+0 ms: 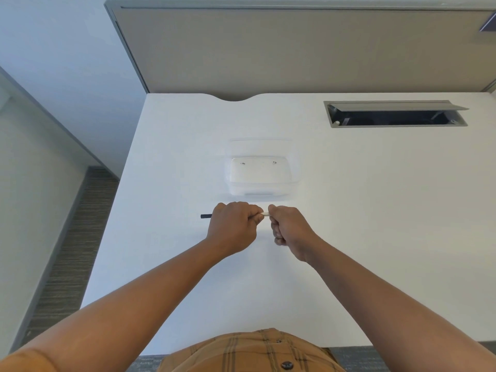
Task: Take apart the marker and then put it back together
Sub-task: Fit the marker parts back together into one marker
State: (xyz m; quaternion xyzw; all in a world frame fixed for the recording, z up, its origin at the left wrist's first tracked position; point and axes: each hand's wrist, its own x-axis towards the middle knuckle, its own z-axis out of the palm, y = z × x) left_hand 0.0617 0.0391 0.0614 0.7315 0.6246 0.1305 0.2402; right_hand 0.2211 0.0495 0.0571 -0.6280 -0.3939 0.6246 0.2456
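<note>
A marker (265, 214) is held level above the white desk (161, 264) between both hands. My left hand (233, 226) grips its body in a fist, and the marker's dark end (206, 216) sticks out to the left of that fist. Only a short white stretch of the marker shows in the gap between the hands. My right hand (288, 229) pinches the right end of the marker with curled fingers. The right tip is hidden inside that hand, so I cannot tell whether a cap sits there.
A clear plastic container (260, 170) stands on the desk just beyond my hands. An open cable hatch (397, 114) is set into the desk at the back right. A grey partition (295, 49) rises behind the desk, whose left edge drops to carpet.
</note>
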